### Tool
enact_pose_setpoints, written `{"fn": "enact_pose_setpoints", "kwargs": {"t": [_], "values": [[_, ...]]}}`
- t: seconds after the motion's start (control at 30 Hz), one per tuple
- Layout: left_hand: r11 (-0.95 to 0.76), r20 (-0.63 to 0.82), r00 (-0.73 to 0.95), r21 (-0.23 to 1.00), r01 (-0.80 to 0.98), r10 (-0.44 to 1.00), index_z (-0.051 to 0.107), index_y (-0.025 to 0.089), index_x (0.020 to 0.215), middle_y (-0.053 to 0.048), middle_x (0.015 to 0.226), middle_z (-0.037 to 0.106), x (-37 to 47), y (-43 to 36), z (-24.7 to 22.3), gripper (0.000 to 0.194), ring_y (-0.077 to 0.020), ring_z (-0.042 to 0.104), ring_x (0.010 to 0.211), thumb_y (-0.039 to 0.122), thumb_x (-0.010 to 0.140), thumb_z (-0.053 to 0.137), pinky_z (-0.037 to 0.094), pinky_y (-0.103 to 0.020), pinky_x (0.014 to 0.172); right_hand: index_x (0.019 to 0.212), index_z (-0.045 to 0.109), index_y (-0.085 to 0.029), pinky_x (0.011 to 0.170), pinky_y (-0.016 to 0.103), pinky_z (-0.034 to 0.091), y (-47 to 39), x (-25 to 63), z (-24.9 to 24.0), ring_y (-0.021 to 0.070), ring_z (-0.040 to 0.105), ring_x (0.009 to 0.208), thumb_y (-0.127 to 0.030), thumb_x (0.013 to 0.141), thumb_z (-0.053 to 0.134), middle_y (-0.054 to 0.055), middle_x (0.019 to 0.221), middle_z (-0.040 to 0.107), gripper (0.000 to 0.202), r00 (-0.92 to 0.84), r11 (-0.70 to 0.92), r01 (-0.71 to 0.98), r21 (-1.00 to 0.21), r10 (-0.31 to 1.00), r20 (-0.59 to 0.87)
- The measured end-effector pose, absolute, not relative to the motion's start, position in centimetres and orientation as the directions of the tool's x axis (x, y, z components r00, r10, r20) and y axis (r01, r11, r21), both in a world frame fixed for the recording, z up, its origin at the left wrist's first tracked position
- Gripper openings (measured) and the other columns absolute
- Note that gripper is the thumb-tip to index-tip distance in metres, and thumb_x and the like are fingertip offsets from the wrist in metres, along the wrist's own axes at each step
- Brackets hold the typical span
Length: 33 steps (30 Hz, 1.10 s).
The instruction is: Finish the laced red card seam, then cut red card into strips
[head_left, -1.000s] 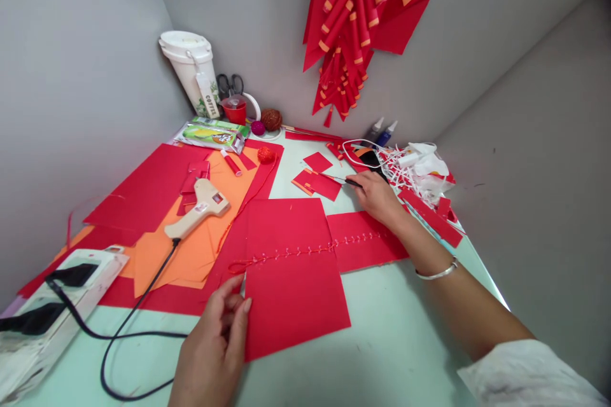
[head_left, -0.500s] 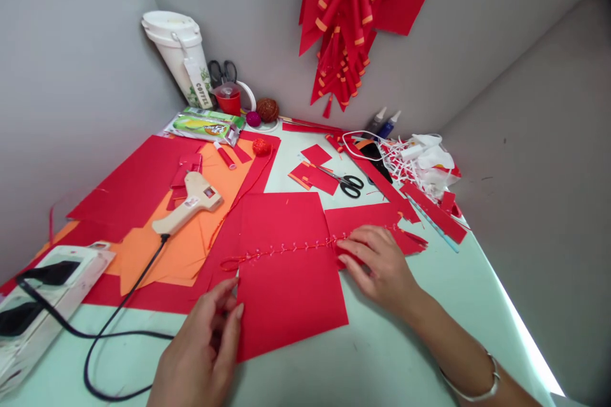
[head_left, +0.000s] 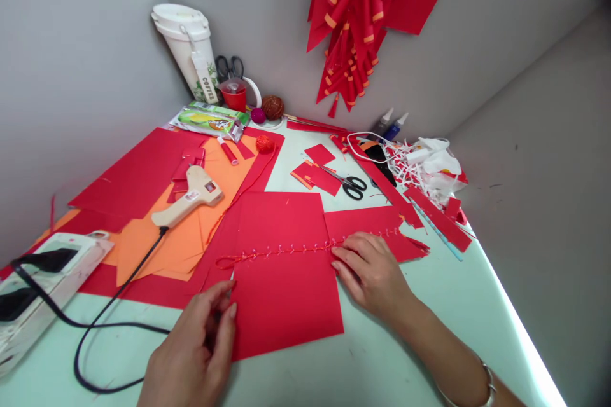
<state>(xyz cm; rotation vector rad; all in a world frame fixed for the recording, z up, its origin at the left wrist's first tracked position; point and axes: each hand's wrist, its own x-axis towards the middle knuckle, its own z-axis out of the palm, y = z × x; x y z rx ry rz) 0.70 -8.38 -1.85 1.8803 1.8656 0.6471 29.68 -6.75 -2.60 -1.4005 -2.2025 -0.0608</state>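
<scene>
A red paper sheet [head_left: 286,305] lies on the table between my hands. Across it runs a thin red cord with knots [head_left: 281,250], looped at its left end and passing under my right hand. My left hand [head_left: 193,337] is at the sheet's left edge, thumb and fingers closed around that edge, the other fingers curled. At the right edge, my right hand [head_left: 370,273] has thumb and fingertips closed on the sheet beside the cord. More red paper [head_left: 363,219] extends behind the right hand, the cord continuing over it.
A glue gun [head_left: 191,197] rests on orange paper [head_left: 162,248] at left, its cable leading near a power strip [head_left: 52,292]. Scissors [head_left: 351,186] lie beyond the sheet. White paper shreds [head_left: 410,162] are piled at right. Red paper firecrackers [head_left: 353,25] hang on the wall.
The view has shifted slightly. My right fingertips have moved a little onto the sheet's right edge; my left hand stays at the left edge.
</scene>
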Motion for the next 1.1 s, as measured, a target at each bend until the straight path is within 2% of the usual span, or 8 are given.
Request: {"fn": "enact_pose_setpoints", "kwargs": {"t": [0.2,0.47,0.6,0.73,0.9,1.1], "values": [[-0.027,0.031,0.012,0.562,0.826,0.999,0.058,0.026,0.110,-0.001,0.090,0.074,0.5,-8.9,-2.8,0.034,-0.0129,0.069,0.059,0.049,0.088,0.046,0.053,-0.019,0.049,0.102,0.067,-0.014,0.087,0.040,0.047,-6.7,29.6,-2.7,0.0234,0.056,0.096,-0.017,0.088,0.060,0.009,0.095,0.067,0.016,-0.320,0.452,0.862,-0.230,0.837,0.445],[-0.033,0.043,0.011,0.552,0.833,0.999,0.059,0.025,0.111,0.000,0.083,0.072,0.6,-9.2,-2.8,0.034,-0.0092,0.058,0.044,0.047,0.088,0.046,0.050,-0.018,0.044,0.117,0.063,-0.014,0.088,0.042,0.045,-6.7,29.6,-2.9,0.0258,0.055,0.099,-0.021,0.091,0.056,0.010,0.101,0.066,0.028,-0.316,0.420,0.886,-0.199,0.858,0.404],[-0.031,0.044,0.008,0.548,0.836,0.999,0.059,0.025,0.111,0.000,0.083,0.072,0.7,-9.1,-2.7,0.034,-0.0096,0.059,0.045,0.047,0.088,0.046,0.049,-0.019,0.045,0.119,0.063,-0.013,0.086,0.041,0.045,-6.6,29.4,-2.9,0.0256,0.054,0.098,-0.021,0.092,0.054,0.011,0.101,0.065,0.029,-0.308,0.406,0.893,-0.196,0.867,0.392],[-0.029,0.032,0.014,0.541,0.840,0.999,0.059,0.025,0.111,-0.001,0.086,0.073,0.7,-9.1,-2.8,0.034,-0.0117,0.064,0.052,0.047,0.089,0.046,0.051,-0.020,0.049,0.117,0.063,-0.016,0.083,0.040,0.046,-6.4,29.2,-2.9,0.0247,0.054,0.095,-0.022,0.092,0.053,0.011,0.099,0.064,0.028,-0.269,0.376,0.892,-0.250,0.887,0.375],[-0.024,0.015,0.019,0.527,0.849,1.000,0.058,0.024,0.112,-0.002,0.088,0.073,0.6,-9.2,-2.6,0.034,-0.0129,0.066,0.055,0.045,0.090,0.045,0.052,-0.021,0.050,0.127,0.054,-0.014,0.083,0.041,0.047,-6.5,29.2,-3.0,0.0243,0.054,0.094,-0.024,0.092,0.052,0.011,0.101,0.063,0.037,-0.213,0.343,0.870,-0.353,0.909,0.358],[-0.026,0.029,0.013,0.553,0.833,1.000,0.059,0.024,0.110,-0.001,0.083,0.072,0.7,-9.0,-2.5,0.034,-0.0110,0.061,0.047,0.045,0.088,0.046,0.050,-0.020,0.047,0.119,0.062,-0.018,0.087,0.045,0.045,-6.5,29.0,-2.9,0.0274,0.052,0.102,-0.024,0.092,0.053,0.012,0.104,0.060,0.030,-0.229,0.342,0.901,-0.268,0.897,0.378]]}}
